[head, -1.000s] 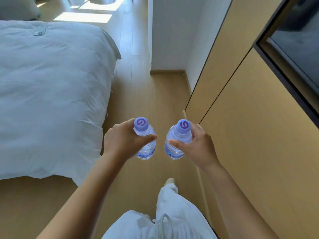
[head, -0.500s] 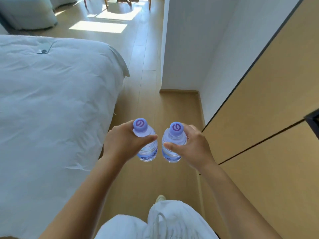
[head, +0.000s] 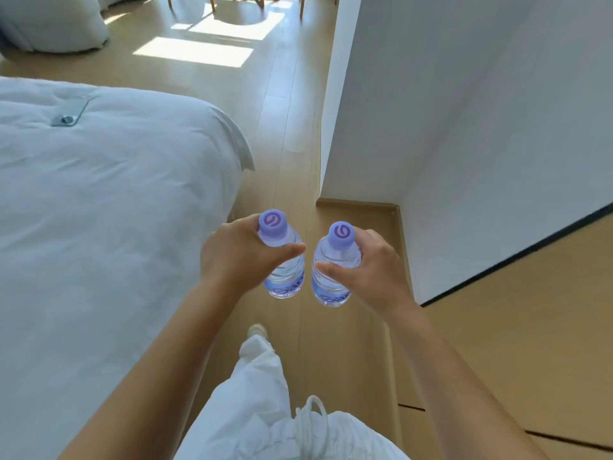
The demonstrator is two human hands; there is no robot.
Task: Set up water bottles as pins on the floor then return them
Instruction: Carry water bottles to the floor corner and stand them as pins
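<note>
I carry two small clear water bottles with purple caps, both upright, side by side above the wooden floor. My left hand (head: pixel 238 257) grips the left bottle (head: pixel 286 277) around its upper body, thumb across the front. My right hand (head: pixel 371 270) grips the right bottle (head: pixel 328 287) the same way. A narrow gap separates the two bottles. Each hand hides the outer side of its bottle.
A bed with a white duvet (head: pixel 99 227) fills the left. A white wall corner (head: pixel 365 127) and wooden cabinet fronts (head: pixel 530 343) line the right. The wooden floor (head: pixel 292 111) runs ahead as a passage toward a sunlit area with chair legs (head: pixel 212 1). My white trousers and shoe (head: pixel 258 330) show below.
The view has advanced along the passage: the wall corner and bed end are nearer, the cabinet fronts have slid back to the right. Both hands hold the bottles as before.
</note>
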